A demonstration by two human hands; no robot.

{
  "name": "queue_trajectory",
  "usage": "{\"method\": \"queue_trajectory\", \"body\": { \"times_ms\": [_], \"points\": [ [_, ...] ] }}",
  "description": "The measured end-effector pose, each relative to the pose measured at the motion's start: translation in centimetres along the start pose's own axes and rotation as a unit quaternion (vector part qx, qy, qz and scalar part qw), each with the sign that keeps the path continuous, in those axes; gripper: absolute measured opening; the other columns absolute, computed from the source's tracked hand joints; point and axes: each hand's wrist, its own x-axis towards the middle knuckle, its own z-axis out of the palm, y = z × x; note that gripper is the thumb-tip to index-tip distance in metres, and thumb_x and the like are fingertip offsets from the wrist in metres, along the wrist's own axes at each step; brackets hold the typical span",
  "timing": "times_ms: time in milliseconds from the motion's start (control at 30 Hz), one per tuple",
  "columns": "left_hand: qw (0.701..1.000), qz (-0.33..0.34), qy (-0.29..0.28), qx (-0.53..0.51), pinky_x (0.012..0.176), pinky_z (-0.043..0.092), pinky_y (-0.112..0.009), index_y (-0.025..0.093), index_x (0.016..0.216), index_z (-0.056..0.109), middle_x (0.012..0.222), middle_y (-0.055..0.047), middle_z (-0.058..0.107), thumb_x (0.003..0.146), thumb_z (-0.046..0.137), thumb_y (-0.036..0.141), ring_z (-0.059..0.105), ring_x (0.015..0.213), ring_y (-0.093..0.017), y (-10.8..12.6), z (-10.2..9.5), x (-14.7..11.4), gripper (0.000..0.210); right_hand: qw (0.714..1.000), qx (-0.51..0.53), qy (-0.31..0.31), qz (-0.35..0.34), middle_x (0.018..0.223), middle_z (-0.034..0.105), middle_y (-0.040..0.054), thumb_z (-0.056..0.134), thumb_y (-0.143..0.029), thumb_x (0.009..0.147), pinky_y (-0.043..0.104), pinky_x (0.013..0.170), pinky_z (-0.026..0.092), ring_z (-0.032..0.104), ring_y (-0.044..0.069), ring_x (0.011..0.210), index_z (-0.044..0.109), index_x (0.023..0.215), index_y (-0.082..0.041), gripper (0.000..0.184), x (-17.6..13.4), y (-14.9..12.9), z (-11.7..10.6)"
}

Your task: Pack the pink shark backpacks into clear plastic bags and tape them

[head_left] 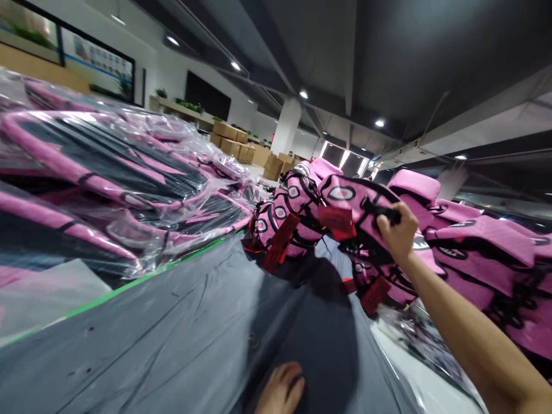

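Note:
My right hand (399, 227) is closed on a black strap or buckle of a pink bag (345, 192), lifting it above the table. This bag has a printed eye, black trim and a red tag (338, 221) hanging from it. Just left of it lie more pink eye-print bags (284, 207) in a heap, with red tags dangling. Below the held bag is another pink bag (399, 282), partly hidden. My left hand (282, 388) is low over the grey table cover (194, 339), its fingers loosely bent, thumb apart and nothing visible in it.
Plastic-wrapped pink and black pieces (107, 167) are piled on the left, along a green edge strip (172, 267). Many pink bags (478, 247) are stacked on the right, above a white surface (414, 356). Cardboard boxes (233, 141) and a pillar (288, 123) stand behind.

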Motion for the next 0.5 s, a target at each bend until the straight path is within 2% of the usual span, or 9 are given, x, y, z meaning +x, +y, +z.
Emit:
{"method": "queue_trajectory", "body": {
  "times_ms": [67,167,233,300,333,367,433,500],
  "points": [
    [0.988,-0.081,0.023,-0.127,0.102,0.053,-0.041,0.024,0.103,0.075,0.114,-0.009,0.075,0.085,0.052,0.069,0.069,0.113,-0.027,1.7,-1.6,1.0,0.054,0.999,0.014,-0.024,-0.039,0.066,0.048,-0.0043,0.059,-0.034,0.071,0.029,0.062,0.040,0.046,0.016,0.062,0.047,0.074,-0.023,0.017,-4.3,-2.2,-7.4],
    [0.972,-0.131,0.068,-0.185,0.092,0.058,-0.047,0.018,0.104,0.072,0.110,-0.016,0.075,0.082,0.041,0.080,0.073,0.102,-0.031,4.1,-4.6,2.0,0.073,0.995,0.042,-0.074,-0.043,0.067,0.045,-0.0047,0.060,-0.026,0.076,0.027,0.057,0.036,0.045,0.015,0.059,0.047,0.077,-0.024,0.014,-12.7,-5.4,-16.8],
    [0.967,-0.146,0.107,-0.178,0.090,0.058,-0.051,0.016,0.105,0.069,0.110,-0.018,0.074,0.078,0.041,0.084,0.073,0.100,-0.033,5.8,-6.7,1.6,0.079,0.991,0.065,-0.115,-0.037,0.070,0.048,-0.0033,0.059,-0.023,0.076,0.028,0.057,0.035,0.047,0.016,0.061,0.050,0.085,-0.023,0.012,-19.1,-7.3,-21.0],
    [0.967,-0.146,0.128,-0.163,0.096,0.055,-0.050,0.017,0.106,0.068,0.112,-0.016,0.073,0.075,0.048,0.082,0.070,0.105,-0.032,7.8,-8.7,-0.2,0.075,0.978,0.104,-0.172,-0.056,0.068,0.051,-0.0029,0.054,-0.020,0.074,0.028,0.058,0.033,0.048,0.015,0.060,0.050,0.088,-0.023,0.015,-25.7,-9.3,-23.3],
    [0.975,-0.122,0.121,-0.140,0.099,0.053,-0.047,0.018,0.105,0.068,0.111,-0.013,0.073,0.076,0.052,0.079,0.069,0.106,-0.030,9.1,-9.6,-1.7,0.068,0.963,0.147,-0.200,-0.103,0.062,0.047,-0.0047,0.052,-0.023,0.072,0.029,0.056,0.029,0.044,0.014,0.055,0.048,0.081,-0.024,0.011,-28.7,-10.3,-23.9],
    [0.986,-0.078,0.103,-0.107,0.101,0.052,-0.044,0.020,0.102,0.069,0.109,-0.010,0.073,0.080,0.056,0.072,0.068,0.107,-0.027,10.5,-10.3,-3.5,0.058,0.958,0.160,-0.218,-0.091,0.058,0.045,-0.0054,0.051,-0.024,0.069,0.030,0.056,0.027,0.041,0.014,0.052,0.046,0.077,-0.024,0.009,-31.5,-11.3,-24.4],
    [0.997,0.079,0.008,-0.010,0.097,0.054,-0.037,0.023,0.101,0.071,0.103,-0.006,0.074,0.091,0.057,0.051,0.068,0.102,-0.023,13.6,-11.4,-7.6,0.033,0.952,0.136,-0.273,-0.009,0.059,0.048,-0.0043,0.051,-0.022,0.065,0.031,0.059,0.026,0.044,0.014,0.056,0.046,0.073,-0.023,0.010,-35.4,-13.0,-25.3],
    [0.960,0.246,-0.117,0.067,0.090,0.056,-0.030,0.024,0.111,0.068,0.101,-0.005,0.074,0.097,0.052,0.029,0.069,0.097,-0.018,16.7,-11.8,-11.6,0.022,0.937,0.112,-0.327,0.040,0.062,0.052,-0.0033,0.055,-0.020,0.065,0.031,0.062,0.026,0.047,0.015,0.061,0.049,0.073,-0.022,0.011,-37.3,-14.0,-26.4]
  ]
}}
